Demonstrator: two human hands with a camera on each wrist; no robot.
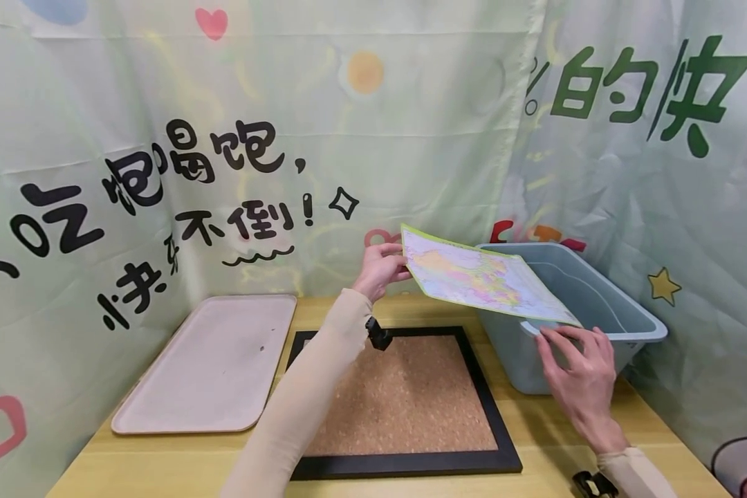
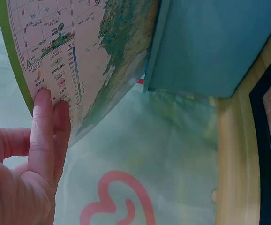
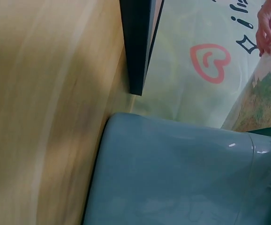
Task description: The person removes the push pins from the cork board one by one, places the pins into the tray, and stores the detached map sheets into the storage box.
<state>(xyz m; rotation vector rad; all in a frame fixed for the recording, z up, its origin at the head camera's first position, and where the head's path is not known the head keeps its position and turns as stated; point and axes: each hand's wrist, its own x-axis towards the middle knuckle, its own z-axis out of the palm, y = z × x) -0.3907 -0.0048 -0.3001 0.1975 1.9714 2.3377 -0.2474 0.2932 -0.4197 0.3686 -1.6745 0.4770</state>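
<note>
A map sheet (image 1: 485,273) with a green border is held up in the air, tilted, overlapping the grey-blue bin (image 1: 504,356) in the head view. My left hand (image 1: 380,270) pinches its left edge; in the left wrist view the fingers (image 2: 42,126) lie on the printed underside, which shows green relief and a legend. At the map's near right corner, my right hand (image 1: 582,377) grips the edge with bent fingers, close by the bin's front rim. In the right wrist view that hand is almost wholly out of frame; the map (image 3: 267,93) appears beyond the bin (image 3: 182,168).
A black-framed cork board (image 1: 404,408) lies on the wooden table (image 1: 180,463) below the left forearm. To its left is a pale pink tray (image 1: 205,373) with a few small dark specks. A printed fabric curtain (image 1: 411,138) hangs behind and at the sides.
</note>
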